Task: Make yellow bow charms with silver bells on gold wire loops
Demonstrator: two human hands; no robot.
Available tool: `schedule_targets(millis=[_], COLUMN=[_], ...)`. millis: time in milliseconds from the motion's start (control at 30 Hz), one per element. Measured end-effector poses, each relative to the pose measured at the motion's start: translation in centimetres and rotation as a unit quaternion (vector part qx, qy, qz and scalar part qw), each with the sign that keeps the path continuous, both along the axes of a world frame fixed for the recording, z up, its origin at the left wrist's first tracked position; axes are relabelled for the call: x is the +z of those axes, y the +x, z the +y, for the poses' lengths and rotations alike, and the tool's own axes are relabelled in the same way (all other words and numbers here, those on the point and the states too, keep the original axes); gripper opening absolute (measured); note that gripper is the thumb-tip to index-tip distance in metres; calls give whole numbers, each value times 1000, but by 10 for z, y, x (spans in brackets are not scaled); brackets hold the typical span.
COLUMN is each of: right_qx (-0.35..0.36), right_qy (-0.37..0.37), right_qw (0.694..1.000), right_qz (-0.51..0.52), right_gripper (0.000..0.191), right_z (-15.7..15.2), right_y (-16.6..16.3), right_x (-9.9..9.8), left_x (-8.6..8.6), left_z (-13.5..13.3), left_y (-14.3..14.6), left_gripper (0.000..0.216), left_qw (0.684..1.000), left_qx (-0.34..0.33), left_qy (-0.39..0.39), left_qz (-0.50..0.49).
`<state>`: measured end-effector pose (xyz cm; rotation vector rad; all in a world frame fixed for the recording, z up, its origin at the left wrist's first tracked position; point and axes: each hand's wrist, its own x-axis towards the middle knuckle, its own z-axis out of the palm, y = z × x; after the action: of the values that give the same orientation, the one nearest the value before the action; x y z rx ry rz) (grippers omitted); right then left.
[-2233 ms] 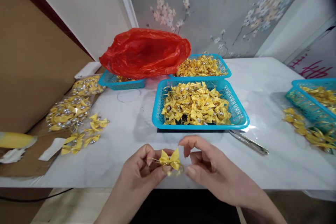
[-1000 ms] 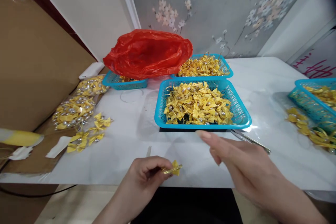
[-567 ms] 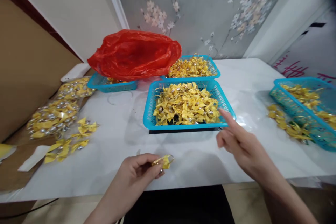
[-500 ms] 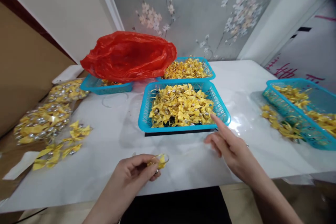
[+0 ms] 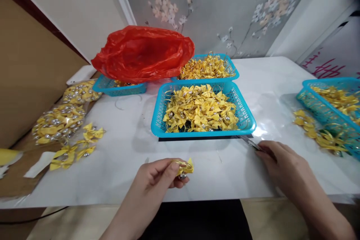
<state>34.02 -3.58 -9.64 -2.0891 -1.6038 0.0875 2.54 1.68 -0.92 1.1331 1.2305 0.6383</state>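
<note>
The big blue basket (image 5: pixel 204 134), full of yellow bows, sits on the white counter (image 5: pixel 208 183). A wide strip of counter shows in front of the basket, down to the near edge, and both hands are over it. More counter shows to the right of the basket, up to the side basket (image 5: pixel 315 108). To the left of the basket, the counter runs over to some loose bows (image 5: pixel 63 156) and a clear bag (image 5: pixel 59 123). Behind the basket it is tight: the red bag (image 5: pixel 143 52) and the back basket (image 5: pixel 235 75) are close.

In front of the basket, the left hand (image 5: pixel 157 178) has its thumb and fingers pinched shut on one bow (image 5: pixel 188 167). The bow sticks out past the fingertips, with a shiny bead under it. It lies nearly flat from side to side, along the front of the basket, and its free end points away from the hand.

By the basket's front right corner, the right hand (image 5: pixel 287 161) has its fingers closed on the end of a silver tool (image 5: pixel 250 142). The tool is long and thin. It slants, and its far end points toward the basket. I cannot tell if it is lifted.
</note>
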Motion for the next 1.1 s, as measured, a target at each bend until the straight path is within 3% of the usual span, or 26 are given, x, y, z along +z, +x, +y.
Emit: schedule_targets(millis=[100, 133, 200, 233, 300, 400, 500, 567, 700, 800, 867, 1000, 1100], right_qx=[82, 141, 192, 219, 189, 188, 226, 243, 234, 243, 256, 291, 325], right_qy=[-2, 0, -6, -43, -76, -137, -176, -154, -87, -79, -68, -31, -32], right_qw=[996, 987, 962, 942, 918, 865, 819, 815, 828, 841, 848, 857, 859], right_qz=[40, 82, 195, 251, 341, 445, 497, 503, 503, 477, 460, 425, 394], right_gripper=[27, 22, 15, 16, 14, 40, 10, 14, 23, 22, 18, 17, 18], right_z=[-9, -13, -22, -25, -25, -11, 7, 14, 17, 17, 16, 12, 8], right_y=[-19, -28, -53, -66, -93, -123, -136, -136, -132, -130, -129, -127, -124], right_x=[17, 26, 45, 54, 66, 69, 62, 58, 58, 60, 60, 65, 72], left_x=[0, 0, 1, 3, 6, 12, 13, 10, 3, 5, 9, 13, 10], left_z=[-1, -1, -2, -3, -6, -12, -17, -18, -15, -12, -10, -8, -8], left_y=[3, 3, 5, 6, 9, 15, 18, 15, -1, -8, -8, -4, -2], left_gripper=[25, 26, 28, 29, 24, 21, 27, 21, 20, 12, 6, 17, 10], left_qw=[1000, 1000, 1000, 999, 997, 993, 991, 993, 999, 998, 994, 969, 960], left_qx=[4, 4, -3, -6, -1, 50, 103, 96, -3, -39, -58, -96, -94], left_qy=[-1, 3, 18, 30, 53, 65, 52, 48, 33, 47, 93, 215, 246], left_qz=[2, 3, 11, 20, 48, 79, 72, 56, -14, -33, -1, 80, 96])
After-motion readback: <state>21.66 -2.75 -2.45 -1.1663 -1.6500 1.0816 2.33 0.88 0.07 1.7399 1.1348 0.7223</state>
